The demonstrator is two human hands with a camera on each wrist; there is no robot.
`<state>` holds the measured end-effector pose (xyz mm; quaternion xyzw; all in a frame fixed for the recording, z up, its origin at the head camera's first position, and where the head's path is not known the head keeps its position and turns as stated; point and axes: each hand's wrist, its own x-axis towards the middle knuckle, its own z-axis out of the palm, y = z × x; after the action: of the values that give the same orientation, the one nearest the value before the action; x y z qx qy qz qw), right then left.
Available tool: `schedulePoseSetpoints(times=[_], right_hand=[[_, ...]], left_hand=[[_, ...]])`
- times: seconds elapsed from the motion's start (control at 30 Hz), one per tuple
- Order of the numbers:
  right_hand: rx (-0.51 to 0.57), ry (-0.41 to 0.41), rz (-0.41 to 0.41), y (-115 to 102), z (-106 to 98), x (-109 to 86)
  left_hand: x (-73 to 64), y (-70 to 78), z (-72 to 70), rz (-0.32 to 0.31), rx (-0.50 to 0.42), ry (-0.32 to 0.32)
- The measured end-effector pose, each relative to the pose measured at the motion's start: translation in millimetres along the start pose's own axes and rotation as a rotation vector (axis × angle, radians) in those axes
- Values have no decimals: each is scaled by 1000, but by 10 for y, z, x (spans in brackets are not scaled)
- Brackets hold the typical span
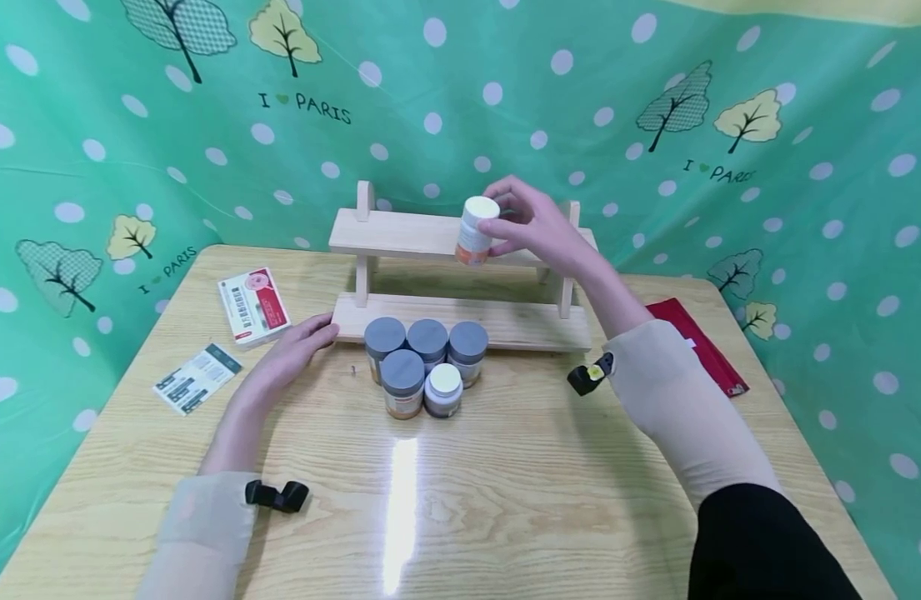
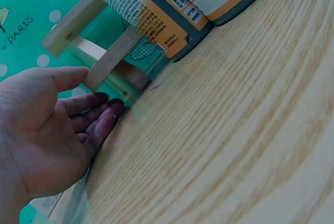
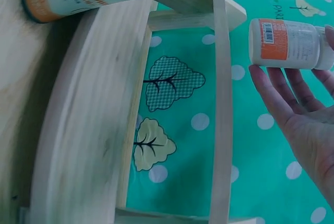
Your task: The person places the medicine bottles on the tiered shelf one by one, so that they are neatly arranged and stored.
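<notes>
My right hand (image 1: 537, 223) holds a white pill bottle (image 1: 475, 236) with an orange label band upright, just in front of the upper board of a two-tier wooden shelf (image 1: 400, 233). In the right wrist view the fingers (image 3: 284, 96) lie along the side of the same bottle (image 3: 287, 44); its cap end is partly cut off. My left hand (image 1: 298, 346) grips the left end of the shelf's lower board, thumb and curled fingers against the wood (image 2: 112, 59). Before the lower board stand several grey-capped bottles (image 1: 402, 383) and one smaller white-capped bottle (image 1: 442, 390), close together.
On the table's left lie a red-and-white box (image 1: 253, 307) and a printed card (image 1: 197, 379). A red flat pouch (image 1: 700, 346) lies at the right, beyond my right forearm. A green patterned cloth (image 1: 445, 108) hangs behind the wooden table (image 1: 505, 500).
</notes>
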<state>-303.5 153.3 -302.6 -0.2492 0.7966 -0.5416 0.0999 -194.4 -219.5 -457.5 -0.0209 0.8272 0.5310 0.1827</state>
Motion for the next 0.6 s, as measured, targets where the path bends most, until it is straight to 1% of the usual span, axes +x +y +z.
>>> schedulePoseSetpoints(times=[0.23,0.6], right_hand=[[25,-20,-6,-88,84,229],[55,-20,-2,-185,266,589]], left_hand=[[-4,6,-3,-11,-1,1],[-9,23,4,-13,-10,-5]])
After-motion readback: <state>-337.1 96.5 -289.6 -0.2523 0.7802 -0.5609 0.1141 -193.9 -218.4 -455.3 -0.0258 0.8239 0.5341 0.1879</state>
